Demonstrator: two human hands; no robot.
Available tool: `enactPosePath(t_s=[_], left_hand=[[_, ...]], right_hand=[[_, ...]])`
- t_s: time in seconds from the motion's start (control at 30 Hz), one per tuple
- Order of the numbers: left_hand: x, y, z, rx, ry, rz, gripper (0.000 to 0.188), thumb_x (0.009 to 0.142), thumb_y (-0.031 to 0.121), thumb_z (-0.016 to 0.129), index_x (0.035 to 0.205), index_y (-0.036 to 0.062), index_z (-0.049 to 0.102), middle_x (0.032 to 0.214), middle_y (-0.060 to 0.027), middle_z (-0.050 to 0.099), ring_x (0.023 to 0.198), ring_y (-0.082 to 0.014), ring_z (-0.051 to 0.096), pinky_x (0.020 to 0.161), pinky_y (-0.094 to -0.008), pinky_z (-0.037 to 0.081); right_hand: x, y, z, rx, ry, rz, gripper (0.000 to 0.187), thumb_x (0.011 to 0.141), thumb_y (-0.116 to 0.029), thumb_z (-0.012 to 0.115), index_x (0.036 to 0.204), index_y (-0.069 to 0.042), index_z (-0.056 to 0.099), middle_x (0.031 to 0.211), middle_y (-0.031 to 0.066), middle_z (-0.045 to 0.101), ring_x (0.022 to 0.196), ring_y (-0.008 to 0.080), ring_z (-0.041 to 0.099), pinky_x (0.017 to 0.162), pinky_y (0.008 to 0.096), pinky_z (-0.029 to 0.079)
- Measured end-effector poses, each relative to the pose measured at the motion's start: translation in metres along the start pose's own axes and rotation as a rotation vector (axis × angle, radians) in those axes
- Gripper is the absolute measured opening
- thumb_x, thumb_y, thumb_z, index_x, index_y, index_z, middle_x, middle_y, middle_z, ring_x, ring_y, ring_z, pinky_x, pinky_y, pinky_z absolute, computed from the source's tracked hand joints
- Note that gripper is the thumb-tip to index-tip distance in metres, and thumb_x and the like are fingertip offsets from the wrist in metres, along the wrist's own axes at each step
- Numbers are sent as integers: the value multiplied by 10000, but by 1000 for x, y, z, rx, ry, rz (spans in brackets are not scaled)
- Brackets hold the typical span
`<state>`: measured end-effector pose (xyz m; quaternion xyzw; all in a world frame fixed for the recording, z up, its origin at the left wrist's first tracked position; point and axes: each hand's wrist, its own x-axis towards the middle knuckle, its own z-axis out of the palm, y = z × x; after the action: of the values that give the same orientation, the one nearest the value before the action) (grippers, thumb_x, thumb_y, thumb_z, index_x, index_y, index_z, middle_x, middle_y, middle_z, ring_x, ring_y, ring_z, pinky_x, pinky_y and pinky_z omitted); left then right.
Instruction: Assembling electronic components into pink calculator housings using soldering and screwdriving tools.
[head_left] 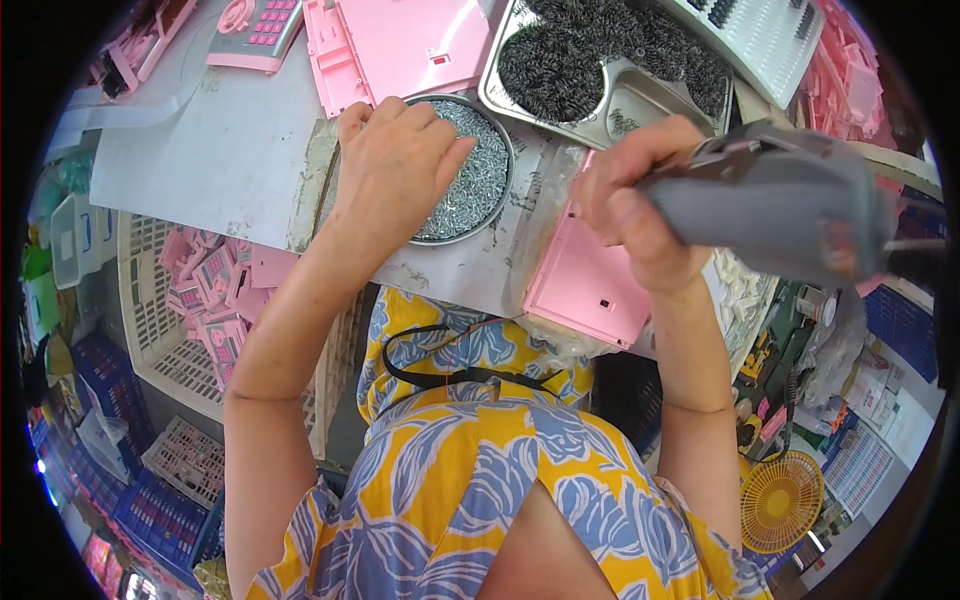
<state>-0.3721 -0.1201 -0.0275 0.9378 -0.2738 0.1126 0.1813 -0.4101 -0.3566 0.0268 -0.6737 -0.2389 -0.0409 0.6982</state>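
Note:
My right hand [640, 205] is wrapped round a grey electric screwdriver [770, 205], held tilted above a flat pink plastic panel [585, 285]. The panel lies on the bench in front of me, partly on clear plastic film. My left hand [395, 160] rests over the left side of a round tin [513, 165] full of small silvery screws [478, 180]. Its fingers are curled and the thumb points right, over the screws. The fingertips are hidden, so what they hold cannot be made out. Another pink panel [400, 45] lies just beyond the tin.
A metal tray [640, 95] of black springs stands beyond the panel, with a white tray [745, 40] at its right. A pink and grey toy telephone [258, 30] sits far left. Below the bench's left edge, a white basket [145, 300] holds pink parts. A yellow basket [782, 500] is lower right.

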Motion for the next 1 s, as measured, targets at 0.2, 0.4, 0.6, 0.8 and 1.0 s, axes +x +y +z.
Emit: enactPosePath(t_s=[0.2,0.4,0.6,0.8,1.0], left_hand=[[-11,27,-12,-254,85,53,172,774,236,797,804,149,651,875,11,606,883,-213,577,889,-471,331],[-25,70,-16,-574,105,165,204,708,138,828,857,141,689,885,19,625,849,-182,597,849,-421,326],[-29,77,-12,-644,120,154,169,716,140,811,829,155,685,863,29,599,855,-175,587,881,-435,320],[-34,81,-19,-561,59,207,191,701,111,752,884,149,712,1025,32,672,962,-201,591,945,-470,338],[-36,60,-7,-485,-148,303,270,728,102,702,966,198,786,1257,90,691,1131,-205,558,1061,-528,301]], right_hand=[[14,-49,-3,253,-21,-69,249,997,-314,565,1125,-112,495,597,-29,481,467,107,427,529,317,423],[-5,-67,14,238,23,-2,277,983,-348,617,1085,-138,468,615,-33,526,468,116,478,523,309,448],[-12,-68,20,217,68,8,282,969,-341,638,1058,-139,461,611,-19,520,462,121,473,523,311,453],[-27,-66,27,212,104,40,294,952,-326,664,1028,-132,455,600,-7,511,463,130,469,518,321,454],[-50,-60,41,337,53,122,252,906,-149,699,998,-83,474,653,47,533,570,177,519,629,365,485]])
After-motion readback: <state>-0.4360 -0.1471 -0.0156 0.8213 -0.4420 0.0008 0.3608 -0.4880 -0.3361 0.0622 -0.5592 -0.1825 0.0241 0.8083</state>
